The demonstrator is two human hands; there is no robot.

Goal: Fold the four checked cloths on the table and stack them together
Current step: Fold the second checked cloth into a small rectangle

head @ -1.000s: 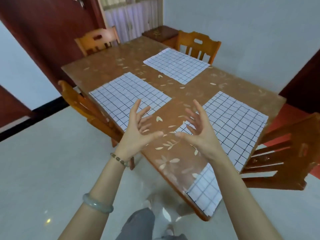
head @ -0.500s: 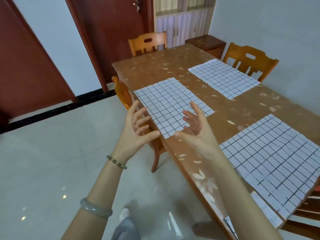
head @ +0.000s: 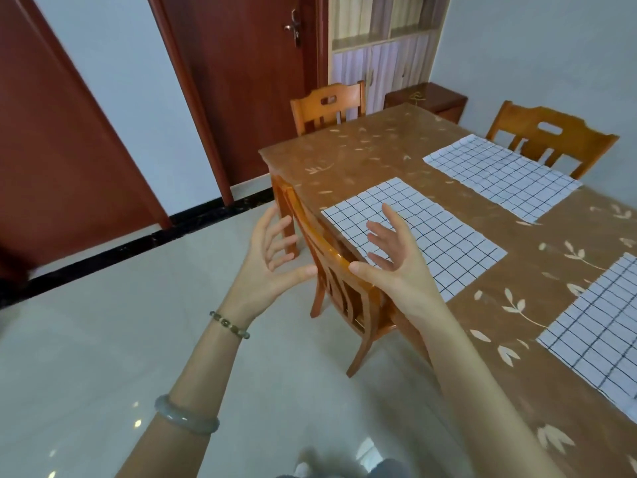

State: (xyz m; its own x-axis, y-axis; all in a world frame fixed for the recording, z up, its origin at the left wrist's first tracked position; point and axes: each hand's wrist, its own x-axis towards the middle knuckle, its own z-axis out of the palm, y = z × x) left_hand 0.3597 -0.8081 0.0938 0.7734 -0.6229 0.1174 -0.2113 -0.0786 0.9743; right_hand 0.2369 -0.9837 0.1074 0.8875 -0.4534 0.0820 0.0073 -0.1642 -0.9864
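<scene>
From the head camera, the table (head: 379, 157) fills the right half of the picture, its brown top printed with pale leaves. Three checked cloths show on it, all spread flat and unfolded, well apart from one another. The first cloth (head: 444, 236) lies at the table's left edge. The second cloth (head: 499, 174) lies at the table's far right side. The third cloth (head: 599, 332) lies at the table's near right, cut off by the picture's edge.

Both hands are raised at the table's left edge, palms turned toward each other. The left hand (head: 267, 267) is off the table, over the floor (head: 103, 339), fingers spread; its grip is apart and bare. The right hand (head: 396, 260) is in front of the first cloth's near corner, fingers also spread, its grip apart with nothing in it. Whether it touches the cloth cannot be told.

A wooden chair (head: 319, 241) is tucked against the table's left edge, its top rail passing between the two hands. A second chair (head: 327, 108) stands at the table's far end and a third chair (head: 551, 132) at its far right side. The left wrist wears a bead bracelet (head: 229, 325), and a pale bangle (head: 186, 417) sits lower on that forearm. Beyond the table's far end stand a dark red door (head: 248, 81) and a small cabinet (head: 427, 98).
</scene>
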